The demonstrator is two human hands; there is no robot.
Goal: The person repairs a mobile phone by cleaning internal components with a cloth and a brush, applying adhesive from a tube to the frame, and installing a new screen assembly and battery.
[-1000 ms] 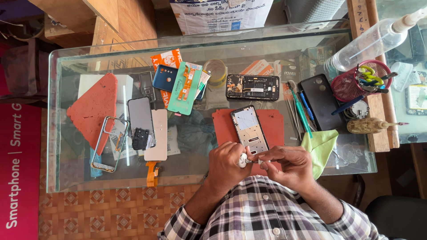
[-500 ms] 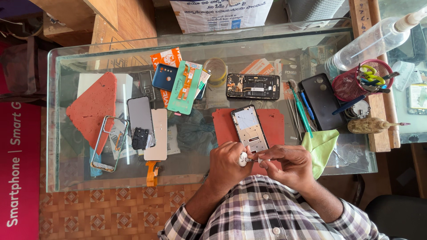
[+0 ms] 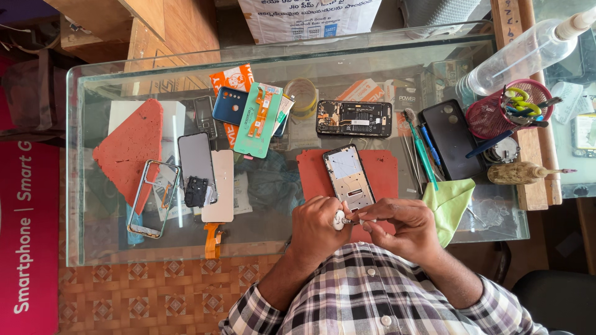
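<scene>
Left hand (image 3: 320,226) pinches a small white part (image 3: 339,219); your right hand (image 3: 397,226), at 3 o'clock, grips a thin tool: light, fragile, hold its edges.

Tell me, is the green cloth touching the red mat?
Apart. The head view shows a strip of bare glass table between the green cloth and the red mat.
</scene>
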